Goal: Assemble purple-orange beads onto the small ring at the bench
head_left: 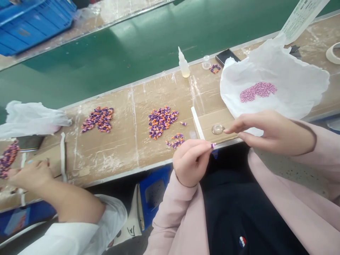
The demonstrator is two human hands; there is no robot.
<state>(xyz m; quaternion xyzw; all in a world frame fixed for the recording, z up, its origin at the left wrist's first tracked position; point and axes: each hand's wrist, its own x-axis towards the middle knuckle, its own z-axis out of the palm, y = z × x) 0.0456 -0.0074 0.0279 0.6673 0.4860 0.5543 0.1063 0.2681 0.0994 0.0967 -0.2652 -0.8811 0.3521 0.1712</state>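
My left hand (191,161) is closed, with thumb and forefinger pinching a tiny purple and pink piece (213,145) by the table's front edge. My right hand (273,132) reaches in from the right, forefinger stretched out and thumb apart from it. Its fingertip is beside a small round clear dish (218,129) on a cardboard sheet; whether it touches the rim I cannot tell. Left of the dish lies a white strip (198,123). Beyond my left hand are a pile of small purple and orange pieces (162,121) and a smaller cluster (175,141).
White paper (289,81) at right holds tiny pink pieces (258,91). A dropper bottle (183,63), a clear cup (206,62) and a phone (227,56) stand along the back. Another pile (98,119) lies left, near a co-worker's hand (33,175).
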